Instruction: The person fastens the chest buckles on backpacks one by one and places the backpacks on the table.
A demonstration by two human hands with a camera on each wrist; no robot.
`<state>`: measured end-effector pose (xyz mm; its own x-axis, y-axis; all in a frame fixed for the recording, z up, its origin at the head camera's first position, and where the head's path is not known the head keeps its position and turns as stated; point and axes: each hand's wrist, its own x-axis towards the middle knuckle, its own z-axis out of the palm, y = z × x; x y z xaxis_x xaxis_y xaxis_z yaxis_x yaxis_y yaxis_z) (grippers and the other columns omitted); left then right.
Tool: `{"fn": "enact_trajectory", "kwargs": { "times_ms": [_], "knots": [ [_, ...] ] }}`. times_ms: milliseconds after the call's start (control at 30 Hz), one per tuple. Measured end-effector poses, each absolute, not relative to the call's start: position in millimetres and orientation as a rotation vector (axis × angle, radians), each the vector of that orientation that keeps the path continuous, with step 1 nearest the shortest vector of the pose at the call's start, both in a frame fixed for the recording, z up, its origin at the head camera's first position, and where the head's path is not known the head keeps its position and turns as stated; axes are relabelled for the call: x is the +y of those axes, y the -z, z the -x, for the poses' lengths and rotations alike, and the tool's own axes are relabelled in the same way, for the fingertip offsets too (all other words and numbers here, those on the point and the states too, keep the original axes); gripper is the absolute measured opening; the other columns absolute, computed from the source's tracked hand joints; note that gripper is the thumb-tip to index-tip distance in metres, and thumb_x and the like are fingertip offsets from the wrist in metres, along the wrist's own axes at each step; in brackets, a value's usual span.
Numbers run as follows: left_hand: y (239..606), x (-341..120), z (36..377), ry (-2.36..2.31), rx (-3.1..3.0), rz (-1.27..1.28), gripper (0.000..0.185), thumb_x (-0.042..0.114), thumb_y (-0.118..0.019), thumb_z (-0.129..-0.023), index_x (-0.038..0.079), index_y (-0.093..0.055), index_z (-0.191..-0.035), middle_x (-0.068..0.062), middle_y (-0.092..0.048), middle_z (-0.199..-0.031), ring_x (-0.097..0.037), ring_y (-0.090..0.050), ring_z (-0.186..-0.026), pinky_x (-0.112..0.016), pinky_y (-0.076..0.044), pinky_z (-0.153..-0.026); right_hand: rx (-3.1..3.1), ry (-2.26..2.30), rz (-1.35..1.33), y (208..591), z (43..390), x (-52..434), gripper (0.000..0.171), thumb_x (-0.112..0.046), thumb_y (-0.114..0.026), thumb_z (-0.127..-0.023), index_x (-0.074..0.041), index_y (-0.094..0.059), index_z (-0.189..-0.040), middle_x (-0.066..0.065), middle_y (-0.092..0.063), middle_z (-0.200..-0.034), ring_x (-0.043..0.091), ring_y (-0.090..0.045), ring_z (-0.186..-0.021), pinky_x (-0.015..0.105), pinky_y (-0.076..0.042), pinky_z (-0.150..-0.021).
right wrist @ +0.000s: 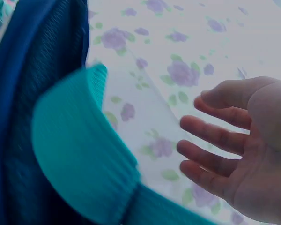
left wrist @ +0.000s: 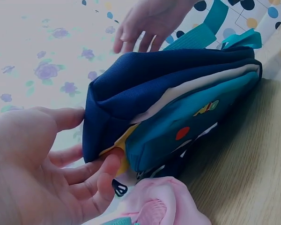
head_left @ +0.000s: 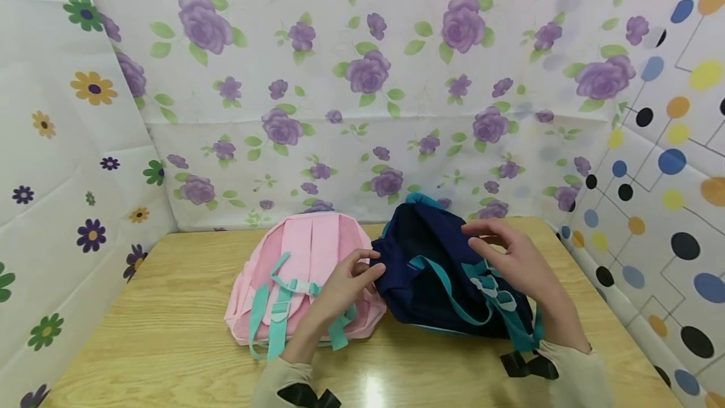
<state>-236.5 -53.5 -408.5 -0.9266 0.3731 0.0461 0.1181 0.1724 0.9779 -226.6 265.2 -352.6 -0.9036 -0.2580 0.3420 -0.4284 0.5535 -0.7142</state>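
Note:
A navy backpack (head_left: 402,288) with teal straps lies strap side up, tilted, on the right half of the table. My left hand (head_left: 345,279) grips its left edge; in the left wrist view the thumb (left wrist: 68,118) is against the navy fabric and the other fingers reach under the edge. The backpack's teal front pocket (left wrist: 164,131) faces the table there. My right hand (head_left: 518,263) is over the backpack's right side, fingers relaxed and apart, holding nothing. In the right wrist view a wide teal strap (right wrist: 79,140) loops up between the backpack and this hand (right wrist: 243,150).
A pink backpack (head_left: 269,244) with mint straps lies strap side up, close against the navy one on the left. Both are on a wooden table (head_left: 170,307). A floral cloth (head_left: 340,80) hangs behind, with patterned cloths at both sides.

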Motion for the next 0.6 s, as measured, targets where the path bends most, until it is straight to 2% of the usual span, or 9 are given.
{"fn": "enact_trajectory", "kwargs": {
  "times_ms": [200,400,500,600],
  "knots": [
    [407.5,-56.2,238.0,-1.793,2.244,-0.469,0.041,0.037,-0.059,-0.092,0.018,-0.051,-0.128,-0.019,-0.06,-0.084,-0.042,-0.056,-0.078,-0.03,-0.045,-0.057,-2.664,-1.203,-0.551,354.9,228.6,278.8,0.029,-0.034,-0.053,-0.096,-0.025,-0.057,-0.123,-0.005,-0.058,-0.121,0.012,-0.056,-0.105,0.027,-0.048,-0.083],
    [390.5,-57.5,229.0,-1.765,2.205,-0.488,0.043,0.028,-0.056,-0.095,0.008,-0.046,-0.132,-0.03,-0.057,-0.089,-0.051,-0.055,-0.082,-0.036,-0.049,-0.061,-2.722,-1.109,-0.545,354.3,228.5,292.2,0.028,-0.036,-0.051,-0.096,-0.03,-0.056,-0.122,-0.009,-0.058,-0.119,0.009,-0.056,-0.104,0.028,-0.048,-0.085],
    [382.5,-56.8,223.9,-1.736,2.217,-0.482,0.043,0.027,-0.055,-0.095,0.006,-0.046,-0.132,-0.027,-0.057,-0.089,-0.052,-0.055,-0.082,-0.037,-0.05,-0.06,-2.742,-1.064,-0.537,354.5,228.0,299.1,0.027,-0.036,-0.051,-0.096,-0.03,-0.057,-0.122,-0.008,-0.059,-0.119,0.012,-0.057,-0.103,0.027,-0.048,-0.084],
    [380.2,-55.9,221.8,-1.699,2.252,-0.463,0.043,0.028,-0.056,-0.095,0.007,-0.047,-0.131,-0.025,-0.057,-0.089,-0.053,-0.054,-0.079,-0.03,-0.045,-0.054,-2.763,-1.035,-0.524,355.1,227.1,305.6,0.028,-0.037,-0.051,-0.096,-0.031,-0.056,-0.122,-0.006,-0.059,-0.12,0.015,-0.057,-0.103,0.027,-0.048,-0.082]
  ]
}}
